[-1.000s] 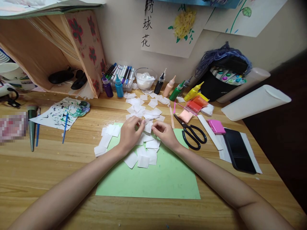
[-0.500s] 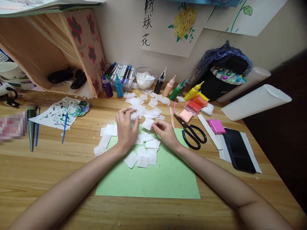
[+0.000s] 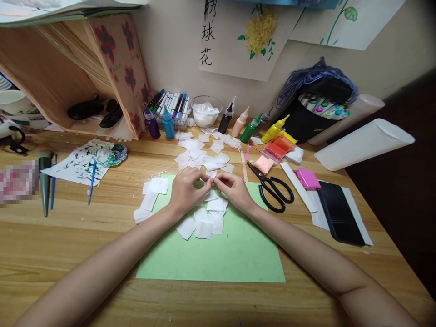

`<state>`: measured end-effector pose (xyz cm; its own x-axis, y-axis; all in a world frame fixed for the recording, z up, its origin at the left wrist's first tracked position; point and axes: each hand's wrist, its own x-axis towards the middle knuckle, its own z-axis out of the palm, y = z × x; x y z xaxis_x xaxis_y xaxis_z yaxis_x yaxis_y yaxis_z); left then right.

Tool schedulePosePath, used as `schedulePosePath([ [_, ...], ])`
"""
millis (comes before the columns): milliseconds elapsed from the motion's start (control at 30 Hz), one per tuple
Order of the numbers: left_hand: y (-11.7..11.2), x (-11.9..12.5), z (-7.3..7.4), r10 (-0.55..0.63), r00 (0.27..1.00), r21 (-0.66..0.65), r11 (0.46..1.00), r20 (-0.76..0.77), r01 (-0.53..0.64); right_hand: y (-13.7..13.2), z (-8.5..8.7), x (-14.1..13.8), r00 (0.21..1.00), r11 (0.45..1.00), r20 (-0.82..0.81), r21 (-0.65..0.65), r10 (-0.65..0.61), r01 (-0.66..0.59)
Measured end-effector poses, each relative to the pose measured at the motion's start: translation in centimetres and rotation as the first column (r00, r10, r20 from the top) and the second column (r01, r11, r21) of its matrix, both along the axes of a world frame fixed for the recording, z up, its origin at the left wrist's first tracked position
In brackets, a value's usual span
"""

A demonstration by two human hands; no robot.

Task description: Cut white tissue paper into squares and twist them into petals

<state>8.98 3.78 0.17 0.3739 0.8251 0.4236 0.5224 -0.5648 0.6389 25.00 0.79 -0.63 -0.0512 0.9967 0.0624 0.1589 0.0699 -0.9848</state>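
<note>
1. White paper square [image 3: 213, 178], one: between the two hands, over the far part of the green sheet; mostly covered by the fingers, so its exact shape cannot be told.
2. Left hand [image 3: 187, 190]: thumb and forefinger pinching the paper square from the left.
3. Right hand [image 3: 235, 190]: thumb and forefinger pinching the same piece from the right, close against the left hand's tips.
4. Green sheet [image 3: 211, 261], one: flat on the wooden table [image 3: 68, 245], beneath both hands.
5. Loose squares [image 3: 203, 230], white, several: overlapping on the sheet, near side of the hands; further pieces across its left edge [image 3: 149, 200].
6. Far pile [image 3: 194, 153], white squares: spread on the table beyond the sheet.
7. Scissors [image 3: 263, 179], black-handled: right of the right hand, handles by the sheet's far right corner.
8. Glass bowl [image 3: 195, 114], white contents: far side, between the blue bottle [image 3: 168, 124] and the black bottle [image 3: 226, 120].
9. Phone [image 3: 340, 213], black: right side, lying on white paper.
</note>
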Motion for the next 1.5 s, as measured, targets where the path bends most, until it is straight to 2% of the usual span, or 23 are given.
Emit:
schedulePosePath([
  [333,-0.03,-0.01,0.09,0.001,1.0,-0.009,1.0,0.029,-0.001,0.11,-0.39,0.07,0.999,1.0,-0.05,0.001,0.01,-0.01],
  [833,-0.05,-0.06,0.15,-0.004,1.0,-0.027,1.0,0.01,0.004,0.01,0.13,0.0,1.0,1.0,-0.019,-0.008,0.0,0.0],
  [1500,-0.04,-0.14,0.08,-0.006,1.0,-0.018,1.0,0.028,0.007,0.01,-0.3,0.05,0.999,1.0,-0.031,0.001,0.01,-0.01],
])
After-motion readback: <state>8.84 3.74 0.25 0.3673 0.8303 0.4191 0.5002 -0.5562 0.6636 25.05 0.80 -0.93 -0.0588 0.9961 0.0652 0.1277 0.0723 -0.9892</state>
